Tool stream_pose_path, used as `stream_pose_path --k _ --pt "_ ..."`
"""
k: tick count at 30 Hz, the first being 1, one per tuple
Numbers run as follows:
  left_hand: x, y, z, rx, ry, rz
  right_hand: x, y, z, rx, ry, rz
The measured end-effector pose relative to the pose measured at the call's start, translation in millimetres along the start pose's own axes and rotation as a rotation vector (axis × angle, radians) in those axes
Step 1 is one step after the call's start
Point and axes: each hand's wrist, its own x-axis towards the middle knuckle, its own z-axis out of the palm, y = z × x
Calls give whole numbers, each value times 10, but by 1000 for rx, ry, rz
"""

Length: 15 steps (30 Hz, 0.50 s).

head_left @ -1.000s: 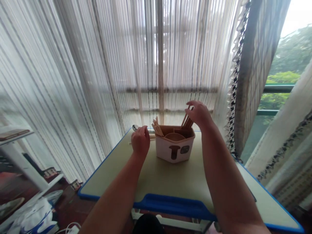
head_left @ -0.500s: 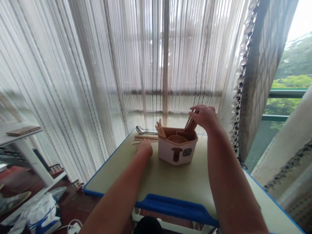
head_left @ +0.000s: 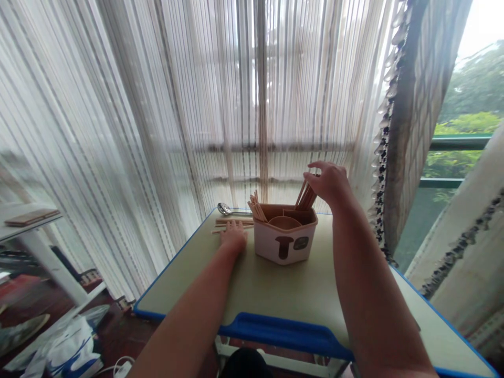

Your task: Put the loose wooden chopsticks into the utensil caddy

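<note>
A pink and white utensil holder stands at the far middle of a beige table with a blue rim. Wooden chopsticks stick up from its left compartment and more chopsticks from its right one. My right hand is raised over the right bunch, fingers curled around the stick tops. My left hand lies flat on the table left of the holder, fingertips touching several loose chopsticks. A metal spoon lies just behind them.
Sheer striped curtains hang right behind the table. A heavier drape and a window with a green railing are at the right. A white shelf and bags on the floor sit at the left.
My left hand has dropped from a raised pinch by the spoon to lie flat on the loose chopsticks. My right hand stays at the right bunch of chopsticks.
</note>
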Motion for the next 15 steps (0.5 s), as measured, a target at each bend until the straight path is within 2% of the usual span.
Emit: stream_pose_path --k 4,9,15 --pt "165 -60 122 -21 64 -15 -6 -14 -10 21 4 -7" --pt "228 -79 158 -28 -42 0 -34 -70 -79 62 26 -17" --pt "171 -62 143 -8 102 -20 -65 -103 -145 77 -3 -4"
